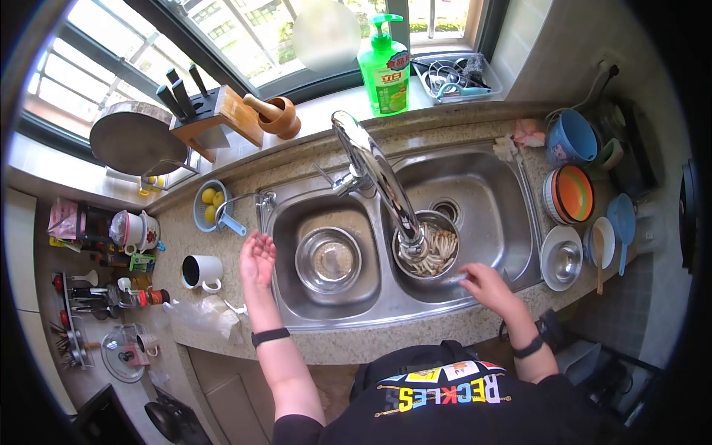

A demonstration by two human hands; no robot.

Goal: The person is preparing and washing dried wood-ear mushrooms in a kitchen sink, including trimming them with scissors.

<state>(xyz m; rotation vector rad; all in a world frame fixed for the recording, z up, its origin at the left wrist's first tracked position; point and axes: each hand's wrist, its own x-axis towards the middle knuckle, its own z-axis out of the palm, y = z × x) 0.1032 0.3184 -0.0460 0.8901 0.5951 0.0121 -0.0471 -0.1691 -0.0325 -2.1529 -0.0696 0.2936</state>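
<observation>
My left hand point(257, 259) is palm up over the left edge of the sink, its fingers apart and nothing in it. My right hand point(486, 286) hovers at the front of the right basin, fingers loosely bent and holding nothing visible. Just left of it, a metal bowl point(400, 268) holds pale, thin-stalked pieces that look like mushrooms point(439, 252). The chrome faucet point(377, 167) reaches over this bowl and hides part of it. In the left basin stands another metal bowl point(328, 259), apart from both hands.
Left of the sink are a blue colander point(199, 206) with yellow fruits, a white mug point(202, 272) and a clear plastic bag point(200, 315). Stacked bowls point(572, 194) and a plate point(552, 241) line the right side. A green soap bottle point(385, 74) and knife block point(222, 119) occupy the sill.
</observation>
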